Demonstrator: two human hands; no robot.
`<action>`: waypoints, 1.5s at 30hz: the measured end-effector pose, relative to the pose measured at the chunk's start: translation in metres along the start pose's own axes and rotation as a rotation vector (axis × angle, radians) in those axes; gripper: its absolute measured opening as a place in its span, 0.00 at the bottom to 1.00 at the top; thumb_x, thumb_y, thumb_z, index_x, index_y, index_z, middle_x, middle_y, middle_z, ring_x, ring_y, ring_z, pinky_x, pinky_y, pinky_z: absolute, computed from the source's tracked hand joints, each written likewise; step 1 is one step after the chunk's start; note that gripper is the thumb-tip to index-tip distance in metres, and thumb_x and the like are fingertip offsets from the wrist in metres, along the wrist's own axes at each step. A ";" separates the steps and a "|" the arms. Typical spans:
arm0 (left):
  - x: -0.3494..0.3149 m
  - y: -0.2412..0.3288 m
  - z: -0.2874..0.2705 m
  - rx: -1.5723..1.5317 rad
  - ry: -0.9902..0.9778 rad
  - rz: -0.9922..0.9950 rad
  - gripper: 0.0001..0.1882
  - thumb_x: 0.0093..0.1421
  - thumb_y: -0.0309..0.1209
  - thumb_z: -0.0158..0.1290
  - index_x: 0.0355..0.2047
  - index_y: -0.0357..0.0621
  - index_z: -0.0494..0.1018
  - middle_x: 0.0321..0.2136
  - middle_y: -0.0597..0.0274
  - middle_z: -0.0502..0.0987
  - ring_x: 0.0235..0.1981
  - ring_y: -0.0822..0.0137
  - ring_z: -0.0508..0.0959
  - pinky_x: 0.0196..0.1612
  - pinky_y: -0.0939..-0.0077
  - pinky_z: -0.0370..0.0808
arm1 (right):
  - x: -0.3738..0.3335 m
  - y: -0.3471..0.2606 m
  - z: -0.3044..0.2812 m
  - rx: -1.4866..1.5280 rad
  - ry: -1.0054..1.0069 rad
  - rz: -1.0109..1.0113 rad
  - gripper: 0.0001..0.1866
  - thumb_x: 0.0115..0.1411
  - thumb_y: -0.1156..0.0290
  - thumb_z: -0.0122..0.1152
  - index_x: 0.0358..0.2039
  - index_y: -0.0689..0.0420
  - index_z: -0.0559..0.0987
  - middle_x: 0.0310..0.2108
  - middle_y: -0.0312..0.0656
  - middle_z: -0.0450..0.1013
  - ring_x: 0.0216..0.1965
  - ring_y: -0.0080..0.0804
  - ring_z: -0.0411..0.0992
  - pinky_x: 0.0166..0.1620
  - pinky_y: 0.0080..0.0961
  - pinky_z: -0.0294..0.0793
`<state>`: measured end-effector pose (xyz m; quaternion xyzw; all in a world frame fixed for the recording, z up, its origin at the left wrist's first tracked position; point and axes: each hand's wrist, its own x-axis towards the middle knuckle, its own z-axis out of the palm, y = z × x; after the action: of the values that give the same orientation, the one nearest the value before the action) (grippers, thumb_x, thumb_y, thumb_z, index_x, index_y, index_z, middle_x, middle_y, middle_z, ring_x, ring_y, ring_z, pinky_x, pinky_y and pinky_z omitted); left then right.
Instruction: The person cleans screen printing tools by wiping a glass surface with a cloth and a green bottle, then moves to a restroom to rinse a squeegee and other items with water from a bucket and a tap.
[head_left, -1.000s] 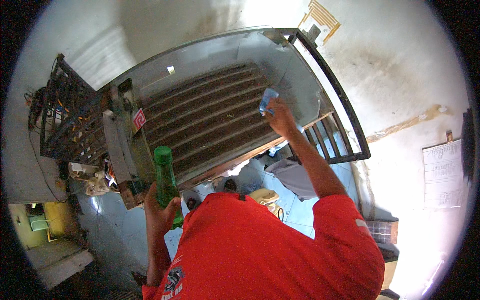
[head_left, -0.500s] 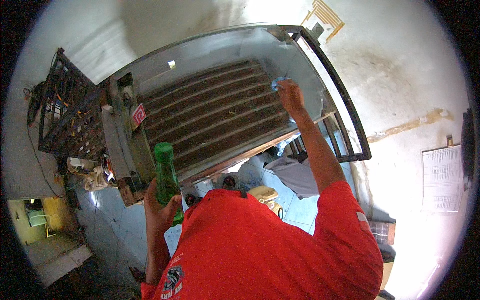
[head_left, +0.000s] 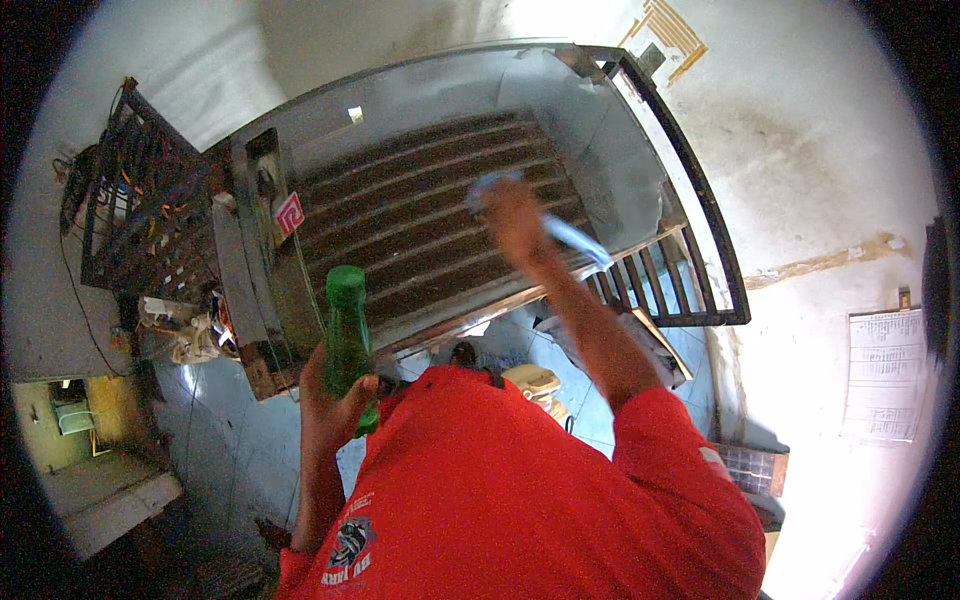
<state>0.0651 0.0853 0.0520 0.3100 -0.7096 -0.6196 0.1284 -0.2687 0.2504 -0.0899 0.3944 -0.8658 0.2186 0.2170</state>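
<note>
— At left, what does the person hold?
— The left hand (head_left: 327,402) grips a green bottle (head_left: 349,335) around its lower body, near the front left end of a dark slatted bench (head_left: 420,226).
— And at right?
— The right hand (head_left: 516,226), blurred, clutches a blue cloth (head_left: 580,243) over the bench; whether the cloth touches it, I cannot tell.

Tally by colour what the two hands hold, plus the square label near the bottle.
Green: 1, bottle in the left hand
Blue: 1, cloth-like piece, blurred, in the right hand
Red and white: 1, label
Total: 3
</note>
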 end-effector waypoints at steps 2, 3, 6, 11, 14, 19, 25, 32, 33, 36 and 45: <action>0.002 -0.010 -0.007 0.054 0.009 -0.031 0.38 0.43 0.40 0.64 0.50 0.33 0.60 0.40 0.55 0.71 0.40 0.65 0.71 0.43 0.71 0.68 | -0.019 -0.066 -0.004 0.113 -0.126 -0.171 0.13 0.55 0.70 0.46 0.41 0.53 0.73 0.40 0.47 0.69 0.42 0.47 0.67 0.46 0.39 0.67; 0.003 -0.002 -0.008 0.080 -0.008 -0.054 0.39 0.43 0.41 0.64 0.50 0.33 0.60 0.40 0.55 0.71 0.40 0.65 0.71 0.43 0.71 0.68 | -0.027 -0.063 -0.014 0.174 -0.230 -0.193 0.13 0.56 0.68 0.45 0.42 0.53 0.73 0.41 0.47 0.69 0.42 0.47 0.67 0.46 0.39 0.67; 0.003 0.015 -0.005 0.139 -0.049 -0.070 0.39 0.42 0.42 0.65 0.49 0.33 0.61 0.40 0.54 0.71 0.40 0.64 0.71 0.43 0.71 0.69 | -0.014 0.001 -0.036 0.101 -0.066 -0.089 0.14 0.47 0.76 0.50 0.36 0.52 0.76 0.33 0.45 0.71 0.37 0.42 0.69 0.43 0.38 0.68; -0.002 -0.034 -0.015 0.319 0.131 0.121 0.35 0.43 0.42 0.63 0.46 0.32 0.64 0.35 0.53 0.72 0.38 0.62 0.73 0.42 0.69 0.69 | 0.001 -0.022 -0.007 0.045 0.003 -0.014 0.14 0.46 0.78 0.51 0.35 0.52 0.77 0.32 0.44 0.71 0.39 0.41 0.68 0.43 0.38 0.68; -0.003 -0.033 -0.016 0.218 0.178 0.115 0.33 0.44 0.43 0.62 0.44 0.32 0.65 0.32 0.53 0.73 0.36 0.62 0.74 0.40 0.68 0.70 | -0.002 -0.055 -0.038 0.080 -0.122 -0.254 0.15 0.46 0.76 0.53 0.36 0.49 0.77 0.35 0.42 0.71 0.42 0.38 0.67 0.45 0.37 0.69; 0.000 0.016 -0.011 0.102 -0.044 0.017 0.34 0.43 0.43 0.63 0.44 0.31 0.65 0.32 0.54 0.73 0.36 0.64 0.73 0.40 0.70 0.70 | -0.002 -0.004 -0.017 -0.011 -0.156 0.110 0.14 0.47 0.75 0.52 0.37 0.53 0.75 0.35 0.40 0.70 0.41 0.36 0.67 0.44 0.34 0.68; -0.004 -0.014 -0.020 0.098 0.087 0.124 0.31 0.43 0.41 0.64 0.41 0.33 0.66 0.29 0.58 0.74 0.31 0.70 0.73 0.35 0.74 0.70 | 0.003 -0.034 -0.056 -0.123 -0.196 -0.216 0.12 0.48 0.74 0.52 0.36 0.51 0.76 0.34 0.42 0.70 0.38 0.39 0.68 0.34 0.35 0.72; -0.008 0.004 -0.020 0.039 0.012 0.006 0.32 0.43 0.40 0.63 0.42 0.31 0.65 0.31 0.56 0.74 0.34 0.67 0.73 0.40 0.72 0.70 | -0.023 -0.080 -0.026 0.019 -0.140 -0.311 0.12 0.49 0.74 0.52 0.36 0.54 0.76 0.34 0.45 0.71 0.40 0.43 0.69 0.43 0.37 0.69; -0.009 0.003 -0.021 0.025 0.008 -0.006 0.32 0.43 0.40 0.63 0.43 0.31 0.65 0.32 0.56 0.74 0.34 0.67 0.73 0.40 0.72 0.70 | -0.025 -0.090 -0.031 0.125 -0.230 -0.258 0.13 0.49 0.75 0.52 0.37 0.54 0.75 0.34 0.45 0.71 0.40 0.43 0.69 0.44 0.37 0.69; -0.012 -0.006 -0.022 0.013 -0.010 -0.029 0.33 0.43 0.40 0.63 0.44 0.31 0.64 0.32 0.55 0.74 0.35 0.66 0.73 0.41 0.71 0.69 | -0.006 -0.006 -0.053 0.020 -0.282 -0.030 0.14 0.49 0.72 0.52 0.39 0.53 0.74 0.37 0.45 0.70 0.41 0.44 0.68 0.45 0.38 0.68; -0.010 -0.001 -0.016 0.144 -0.024 0.007 0.35 0.44 0.40 0.63 0.46 0.29 0.63 0.37 0.49 0.72 0.40 0.63 0.72 0.43 0.69 0.69 | 0.001 -0.020 -0.025 -0.068 -0.199 -0.122 0.15 0.50 0.71 0.52 0.40 0.53 0.73 0.40 0.46 0.70 0.43 0.44 0.68 0.45 0.39 0.68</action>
<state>0.0828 0.0785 0.0562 0.3085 -0.7549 -0.5702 0.0993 -0.2488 0.2519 -0.0653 0.4586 -0.8643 0.1353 0.1560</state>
